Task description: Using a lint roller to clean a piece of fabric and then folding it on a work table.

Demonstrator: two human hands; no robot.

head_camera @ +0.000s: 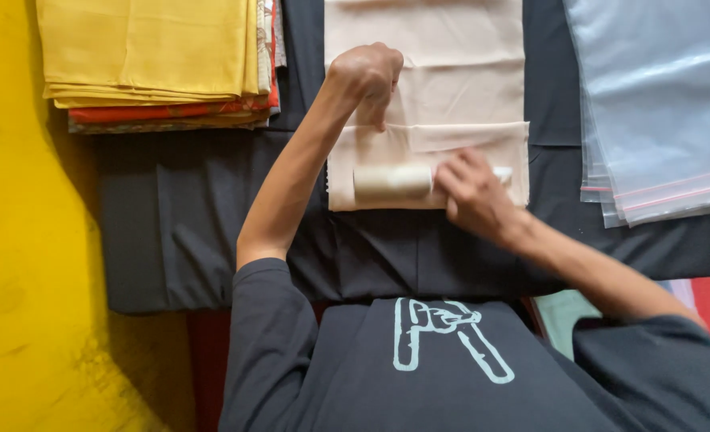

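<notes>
A pale beige folded cloth (451, 88) lies on a dark grey cloth (187, 232) in front of me. My left hand (367, 76) is closed into a loose fist and presses down on the beige cloth near its left edge. My right hand (471, 192) grips the handle of a lint roller (392, 181), whose cream cylinder rests across the near folded edge of the beige cloth. The roller's handle is mostly hidden by my fingers.
A stack of folded cloths (155, 56), yellow on top with orange and patterned ones beneath, sits at the far left. Clear plastic zip bags (659, 104) are piled at the far right. A yellow surface (19, 264) runs along the left.
</notes>
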